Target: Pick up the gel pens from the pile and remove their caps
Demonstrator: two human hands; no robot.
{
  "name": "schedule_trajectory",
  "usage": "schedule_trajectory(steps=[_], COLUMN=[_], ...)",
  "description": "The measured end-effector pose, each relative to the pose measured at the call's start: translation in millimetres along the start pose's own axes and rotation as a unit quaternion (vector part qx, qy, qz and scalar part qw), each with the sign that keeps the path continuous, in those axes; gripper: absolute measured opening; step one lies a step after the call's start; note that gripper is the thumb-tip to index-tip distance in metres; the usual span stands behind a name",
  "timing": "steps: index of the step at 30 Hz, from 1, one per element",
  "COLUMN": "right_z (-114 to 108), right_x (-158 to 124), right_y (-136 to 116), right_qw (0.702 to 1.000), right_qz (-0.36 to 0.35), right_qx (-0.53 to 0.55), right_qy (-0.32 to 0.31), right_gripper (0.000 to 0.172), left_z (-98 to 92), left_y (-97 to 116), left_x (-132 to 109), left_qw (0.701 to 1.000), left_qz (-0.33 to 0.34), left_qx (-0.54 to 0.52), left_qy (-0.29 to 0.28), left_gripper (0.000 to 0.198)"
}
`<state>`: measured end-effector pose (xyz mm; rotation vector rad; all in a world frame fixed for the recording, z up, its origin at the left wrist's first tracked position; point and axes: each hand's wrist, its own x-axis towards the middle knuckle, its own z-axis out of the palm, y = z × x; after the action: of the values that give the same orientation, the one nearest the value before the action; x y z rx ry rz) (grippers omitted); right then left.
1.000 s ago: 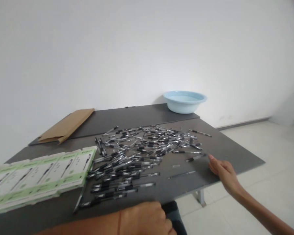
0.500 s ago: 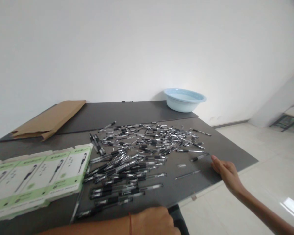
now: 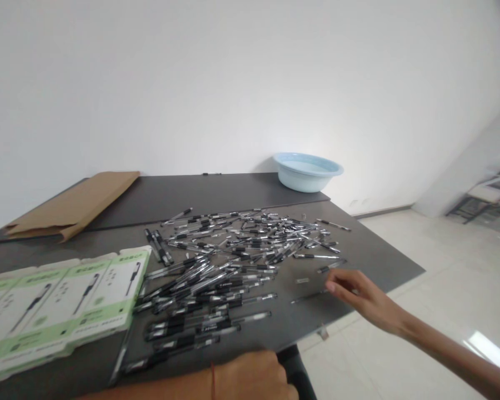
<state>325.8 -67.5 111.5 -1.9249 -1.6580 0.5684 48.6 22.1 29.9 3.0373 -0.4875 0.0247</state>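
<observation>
My right hand is over the right side of the table, thumb and fingers pinched at the right end of a thin pen refill that lies on the tabletop. Just beyond it lie a small clear piece and a short black-gripped pen part. My left hand is curled at the table's near edge, a red string round its wrist; its fingertips are hidden, so I cannot see what they hold. Close in front of it lie loose clear pens with black grips, part of a wide heap.
Green and white pen boxes lie in a row at the left. Behind them is a brown paper bag. A light blue basin stands at the back right, by the wall. The dark table ends at a tiled floor on the right.
My right hand has moved left and nearer, from beside the short pen part to the end of the refill. My left hand stays curled at the near edge. The view has shifted slightly.
</observation>
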Motion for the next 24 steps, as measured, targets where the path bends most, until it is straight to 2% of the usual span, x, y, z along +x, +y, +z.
schedule_trajectory(steps=[2, 6, 10, 14, 17, 19, 21, 22, 23, 24], right_z=[-5, 4, 23, 31, 35, 34, 29, 26, 23, 20], right_x=[4, 15, 23, 26, 29, 31, 33, 33, 33, 34], right_y=[-15, -29, -24, -18, -20, -28, -43, -52, -62, -72], right_qw=[0.990, 0.935, 0.894, 0.888, 0.881, 0.883, 0.897, 0.909, 0.922, 0.934], right_qz=[-0.090, -0.204, -0.252, -0.266, -0.277, -0.280, -0.276, -0.271, -0.265, -0.259], right_qx=[-0.100, -0.274, -0.358, -0.368, -0.377, -0.370, -0.339, -0.313, -0.281, -0.243], right_qy=[-0.042, -0.097, -0.089, -0.074, -0.070, -0.069, -0.059, -0.049, -0.041, -0.032], right_gripper=[0.020, 0.013, 0.021, 0.014, 0.017, 0.018, 0.016, 0.015, 0.014, 0.015], left_z=[2.3, 6.5, 2.4, -0.5, -2.2, -12.9, -35.7, -50.9, -67.2, -83.3], left_y=[0, 0, 1, 0, -1, -1, 0, 1, 1, 1], left_x=[0, 0, 0, 0, 1, 1, -1, -3, -4, -7], left_qw=[0.999, 0.996, 0.995, 0.995, 0.995, 0.992, 0.986, 0.981, 0.974, 0.959], left_qz=[0.017, 0.032, 0.032, 0.036, 0.046, 0.051, 0.032, 0.006, -0.047, -0.127], left_qx=[0.006, 0.021, 0.021, 0.018, 0.005, -0.008, 0.000, 0.021, 0.060, 0.107], left_qy=[0.035, 0.079, 0.091, 0.087, 0.090, 0.113, 0.163, 0.193, 0.213, 0.231], left_gripper=[0.010, 0.008, 0.010, 0.011, 0.009, 0.009, 0.017, 0.021, 0.021, 0.021])
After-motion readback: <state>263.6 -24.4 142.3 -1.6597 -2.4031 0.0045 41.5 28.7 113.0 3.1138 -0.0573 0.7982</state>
